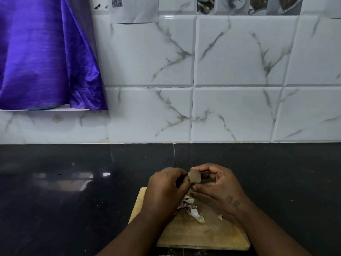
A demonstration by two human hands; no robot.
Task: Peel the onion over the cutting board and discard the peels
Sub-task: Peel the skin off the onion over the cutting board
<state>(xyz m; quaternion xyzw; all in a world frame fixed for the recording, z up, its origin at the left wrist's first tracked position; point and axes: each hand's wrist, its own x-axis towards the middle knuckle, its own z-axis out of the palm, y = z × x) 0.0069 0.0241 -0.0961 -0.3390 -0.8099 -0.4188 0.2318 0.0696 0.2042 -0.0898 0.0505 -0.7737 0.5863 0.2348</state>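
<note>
Both hands are raised just above the far end of a wooden cutting board (201, 233). My left hand (166, 187) curls around the onion, which is mostly hidden inside the fist. A dry brownish flap of onion peel (194, 177) sticks out between the hands. My right hand (217, 182) pinches that peel between thumb and fingertips. A small heap of pale loose peels (190, 207) lies on the board below the hands, with one small scrap (220, 216) off to the right.
The board lies on a glossy black counter (73, 200) that extends left and right. A white marble-pattern tiled wall (221, 80) rises behind it. A purple cloth (42, 56) hangs at the upper left over a ledge. Tiny peel bits (171, 253) lie at the board's near edge.
</note>
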